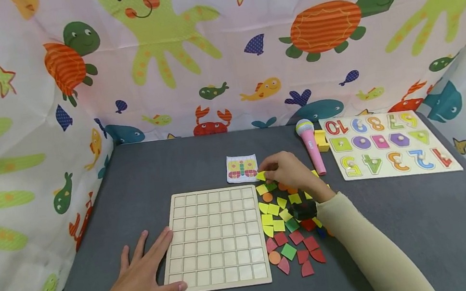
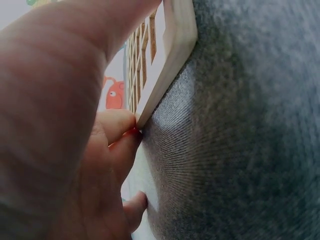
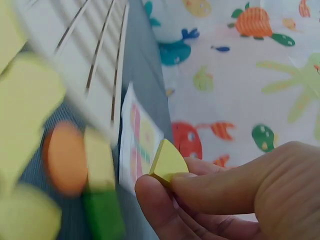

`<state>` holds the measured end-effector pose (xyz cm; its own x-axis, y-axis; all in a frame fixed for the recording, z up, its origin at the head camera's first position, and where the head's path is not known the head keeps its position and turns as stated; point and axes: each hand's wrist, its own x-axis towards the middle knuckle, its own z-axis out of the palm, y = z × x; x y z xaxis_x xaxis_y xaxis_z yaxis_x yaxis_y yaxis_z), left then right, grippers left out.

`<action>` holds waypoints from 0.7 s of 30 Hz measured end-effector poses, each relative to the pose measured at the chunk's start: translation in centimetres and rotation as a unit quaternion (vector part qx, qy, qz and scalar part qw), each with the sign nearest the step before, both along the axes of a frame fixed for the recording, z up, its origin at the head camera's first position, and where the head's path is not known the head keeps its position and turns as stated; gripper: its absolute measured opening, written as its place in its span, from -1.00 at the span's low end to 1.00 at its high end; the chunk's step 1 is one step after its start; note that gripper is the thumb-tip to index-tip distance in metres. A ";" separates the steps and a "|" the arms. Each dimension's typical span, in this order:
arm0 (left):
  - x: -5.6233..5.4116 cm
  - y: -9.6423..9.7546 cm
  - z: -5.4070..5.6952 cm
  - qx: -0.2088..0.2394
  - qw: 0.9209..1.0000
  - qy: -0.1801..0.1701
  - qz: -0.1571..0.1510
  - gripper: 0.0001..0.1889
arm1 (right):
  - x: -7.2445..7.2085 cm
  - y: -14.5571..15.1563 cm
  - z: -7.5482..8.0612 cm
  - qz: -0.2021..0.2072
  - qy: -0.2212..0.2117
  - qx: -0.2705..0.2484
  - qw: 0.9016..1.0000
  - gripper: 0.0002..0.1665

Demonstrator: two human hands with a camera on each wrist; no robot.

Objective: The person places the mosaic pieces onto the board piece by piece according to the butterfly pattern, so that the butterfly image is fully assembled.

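Note:
A pale wooden grid board [image 1: 219,239] lies on the dark table with its square cells showing. Against its left edge rests my left hand [image 1: 144,273], fingers spread and thumb at the lower left corner; the left wrist view shows fingertips touching the board's side. My right hand [image 1: 286,170] pinches a yellow quarter-circle piece [image 3: 169,162] between thumb and fingers, held above the loose pieces. Close beside it lies a small card [image 1: 242,169] printed with a coloured butterfly pattern. Flat yellow, red, green and orange pieces, such as a green square [image 1: 288,251], lie scattered right of the board.
Behind the pieces lies a pink toy microphone [image 1: 313,150], next to yellow blocks [image 1: 321,140]. A number-and-shape puzzle board [image 1: 366,160] lies at the back right. A curtain with sea animals [image 1: 227,102] hangs along the table's back and sides.

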<state>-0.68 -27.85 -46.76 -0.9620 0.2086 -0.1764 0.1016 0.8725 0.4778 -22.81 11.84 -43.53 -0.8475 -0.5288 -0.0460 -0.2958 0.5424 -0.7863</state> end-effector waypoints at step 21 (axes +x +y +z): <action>0.2 0.2 0.4 -0.003 1.000 -0.009 0.007 0.29 | 0.5 -15.5 -0.2 0.157 0.008 -0.040 0.987 -0.88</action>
<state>-0.48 -27.63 -46.38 -0.9613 0.1942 -0.1954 0.0804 0.8762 0.4752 -22.30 -3.63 -43.77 -0.6423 -0.7662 0.0188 -0.4516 0.3585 -0.8170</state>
